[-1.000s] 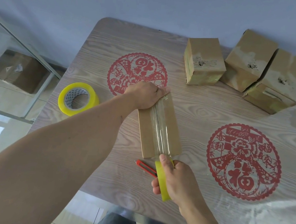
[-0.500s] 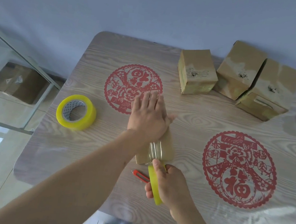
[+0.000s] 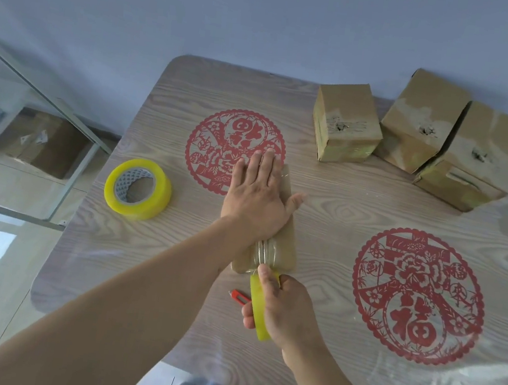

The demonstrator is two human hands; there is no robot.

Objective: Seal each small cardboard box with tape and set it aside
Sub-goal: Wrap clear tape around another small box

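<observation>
A small cardboard box point(image 3: 286, 245) lies in the middle of the wooden table point(image 3: 340, 210). My left hand point(image 3: 257, 197) presses flat on its top with straight fingers, over a strip of clear tape. That strip runs from the box's near end to a yellow tape roll point(image 3: 258, 309), which my right hand point(image 3: 282, 309) grips just in front of the box. Most of the box top is hidden under my left hand.
A second yellow tape roll point(image 3: 137, 189) lies to the left. A red utility knife point(image 3: 239, 297) sits by my right hand. Three taped cardboard boxes point(image 3: 345, 123) point(image 3: 420, 120) point(image 3: 477, 157) stand at the back right. Red paper cuttings decorate the table.
My left hand went from gripping the box's far end to lying flat on its top, smoothing the tape. The right hand keeps the roll at the near end.
</observation>
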